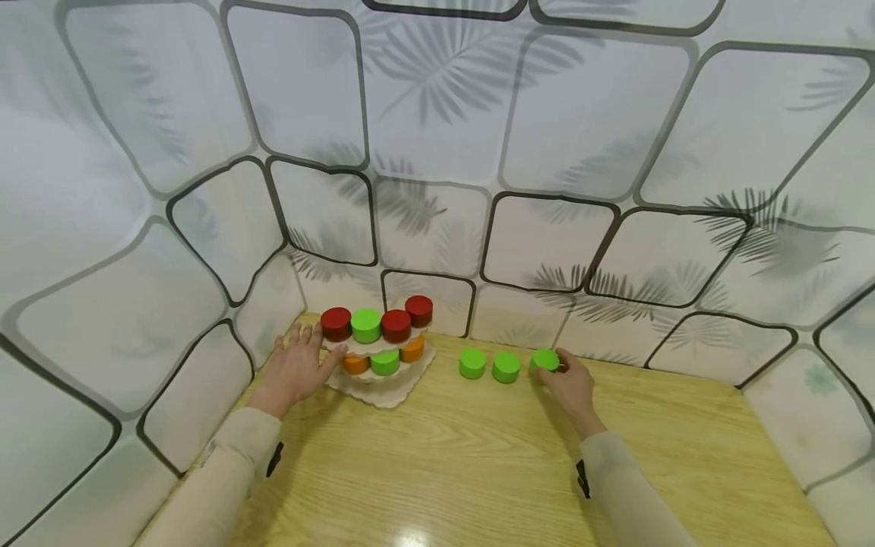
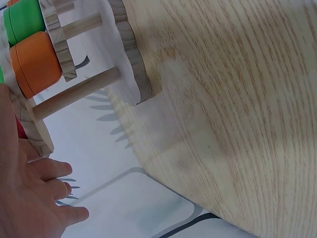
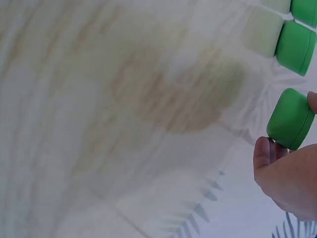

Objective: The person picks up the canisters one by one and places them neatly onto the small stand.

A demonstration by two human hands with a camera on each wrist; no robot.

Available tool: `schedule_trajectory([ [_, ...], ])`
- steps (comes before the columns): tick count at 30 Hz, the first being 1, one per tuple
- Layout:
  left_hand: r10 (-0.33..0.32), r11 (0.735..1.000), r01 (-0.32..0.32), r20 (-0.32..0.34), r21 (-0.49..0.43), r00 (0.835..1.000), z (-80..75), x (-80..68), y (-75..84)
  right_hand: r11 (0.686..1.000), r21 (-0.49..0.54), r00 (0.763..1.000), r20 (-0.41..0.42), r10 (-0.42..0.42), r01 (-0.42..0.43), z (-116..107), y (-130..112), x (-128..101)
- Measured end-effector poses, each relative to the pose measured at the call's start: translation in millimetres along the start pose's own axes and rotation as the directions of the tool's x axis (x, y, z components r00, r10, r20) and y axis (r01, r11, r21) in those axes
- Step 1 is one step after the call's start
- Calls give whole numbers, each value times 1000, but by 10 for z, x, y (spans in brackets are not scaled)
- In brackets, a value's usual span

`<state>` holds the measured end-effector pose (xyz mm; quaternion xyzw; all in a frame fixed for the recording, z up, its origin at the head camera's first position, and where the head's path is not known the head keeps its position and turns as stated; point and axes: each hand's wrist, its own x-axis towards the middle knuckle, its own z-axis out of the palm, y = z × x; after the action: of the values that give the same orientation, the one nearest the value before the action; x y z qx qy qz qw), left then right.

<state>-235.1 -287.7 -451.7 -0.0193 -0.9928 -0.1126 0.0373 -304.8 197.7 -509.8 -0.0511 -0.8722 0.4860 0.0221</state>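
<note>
Right hand (image 1: 570, 384) fingers pinch green disc (image 1: 544, 358) right of stand (image 1: 379, 357); left hand (image 1: 297, 365) open, steadying stand. Loose pinch could drop disc; nudge could topple stand.

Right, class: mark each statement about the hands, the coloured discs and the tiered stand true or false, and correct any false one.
1. The right hand grips a green disc. True.
2. Three green discs lie on the wooden table. True.
3. The left hand holds a red disc. False: it rests open against the tiered stand.
4. The stand's top tier carries only orange discs. False: three red, one green.
</note>
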Motion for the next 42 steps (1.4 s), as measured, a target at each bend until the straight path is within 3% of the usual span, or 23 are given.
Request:
schedule_trajectory([
  [12,-9,1000,9,9,-4,1000,-21,-15,-1,990,-42,991,-5,-132,132,61,-170,-5],
  [27,-7,1000,7,14,1,1000,-22,-11,12,970,-42,967,100,-235,240,310,-449,-121],
  [42,-8,1000,8,9,-5,1000,-12,-11,8,974,-1,963,149,-223,226,595,-597,-272],
])
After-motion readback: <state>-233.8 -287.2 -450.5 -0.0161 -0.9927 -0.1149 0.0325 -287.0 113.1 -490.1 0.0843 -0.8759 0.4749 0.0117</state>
